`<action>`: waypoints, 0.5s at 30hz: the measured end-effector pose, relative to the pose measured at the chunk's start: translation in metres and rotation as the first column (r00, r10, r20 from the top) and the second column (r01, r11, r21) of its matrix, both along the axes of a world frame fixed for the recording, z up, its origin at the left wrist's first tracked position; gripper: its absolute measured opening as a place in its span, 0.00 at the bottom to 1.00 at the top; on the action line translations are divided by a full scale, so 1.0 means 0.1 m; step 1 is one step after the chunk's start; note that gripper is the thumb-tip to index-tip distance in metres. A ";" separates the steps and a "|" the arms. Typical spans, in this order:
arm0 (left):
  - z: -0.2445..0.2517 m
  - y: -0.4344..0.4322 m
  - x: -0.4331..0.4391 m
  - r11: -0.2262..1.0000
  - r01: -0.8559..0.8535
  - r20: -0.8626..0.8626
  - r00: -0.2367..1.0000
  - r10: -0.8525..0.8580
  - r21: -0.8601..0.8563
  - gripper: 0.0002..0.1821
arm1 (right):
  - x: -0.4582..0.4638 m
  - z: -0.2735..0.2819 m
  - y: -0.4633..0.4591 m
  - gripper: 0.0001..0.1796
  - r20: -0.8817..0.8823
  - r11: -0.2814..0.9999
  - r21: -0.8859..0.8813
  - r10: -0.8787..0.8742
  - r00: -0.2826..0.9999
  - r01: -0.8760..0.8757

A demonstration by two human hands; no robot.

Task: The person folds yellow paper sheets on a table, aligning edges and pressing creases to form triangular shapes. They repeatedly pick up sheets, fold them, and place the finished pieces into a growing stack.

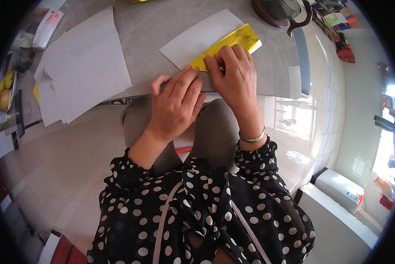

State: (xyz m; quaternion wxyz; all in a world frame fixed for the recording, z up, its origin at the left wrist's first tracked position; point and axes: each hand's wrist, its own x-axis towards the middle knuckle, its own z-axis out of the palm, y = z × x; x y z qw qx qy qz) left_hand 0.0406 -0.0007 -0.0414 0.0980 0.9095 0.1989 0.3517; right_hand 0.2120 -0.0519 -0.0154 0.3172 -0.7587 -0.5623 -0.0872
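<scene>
A sheet of white-backed gold foil paper (202,36) lies before me on the grey table, its shiny gold flap (232,38) folded over along the side nearest me. My left hand (177,102) is spread palm down at the table's front edge. Its fingertips touch the lower left end of the flap. My right hand (235,72) has its thumb and bent fingers closed on the flap's near edge, about midway along. The fingers hide part of that edge. A ring and a silver bangle (251,137) are on the right hand and wrist.
Left on the grey table (144,26) lies a fanned stack of white-backed sheets (82,72), a gold corner showing beneath. Beyond my right hand stands a glass pot with a curved dark handle (299,23). Yellow fruit (6,85) and a tissue pack (47,29) sit far left.
</scene>
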 end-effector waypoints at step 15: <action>0.00 -0.08 0.09 0.996 -0.084 -0.097 0.991 0.087 0.041 0.30 | 0.00 0.00 0.00 0.10 -0.017 0.999 0.028 -0.035 0.999 0.036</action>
